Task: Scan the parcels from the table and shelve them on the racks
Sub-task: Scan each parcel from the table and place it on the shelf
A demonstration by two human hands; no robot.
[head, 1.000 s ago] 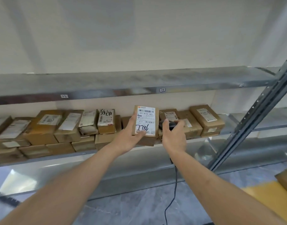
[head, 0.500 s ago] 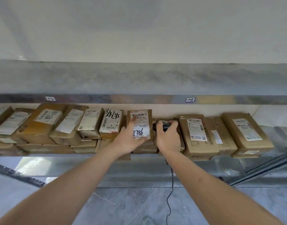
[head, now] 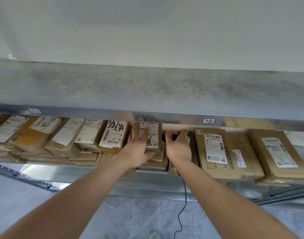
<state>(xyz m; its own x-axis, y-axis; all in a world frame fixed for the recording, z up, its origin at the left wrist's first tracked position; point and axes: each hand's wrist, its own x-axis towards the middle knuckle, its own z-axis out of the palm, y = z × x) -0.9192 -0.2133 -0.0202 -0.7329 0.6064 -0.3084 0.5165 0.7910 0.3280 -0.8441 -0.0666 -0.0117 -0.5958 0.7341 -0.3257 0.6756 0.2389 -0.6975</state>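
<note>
One parcel (head: 150,135), held upright clear of row a second ago, now sits on rack shelf (head: 156,169) among boxes. Left hand (head: 138,149) lies flat against its label; right hand (head: 178,145) grips corded scanner (head: 170,135). Shelving nearly finished.

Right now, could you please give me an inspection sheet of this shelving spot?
Surface: metal rack shelf under an upper shelf tagged along its edge.
Job's things: labelled parcel standing among the stacked row; black scanner beside it.
Clutter: nothing seen beyond shelved cardboard parcels.
Grippers: left hand lies with straight fingers on the labelled parcel; right hand grips the scanner.
Cables: scanner cable hangs toward the floor.
Surroundings: grey tiled floor, pale wall.
</note>
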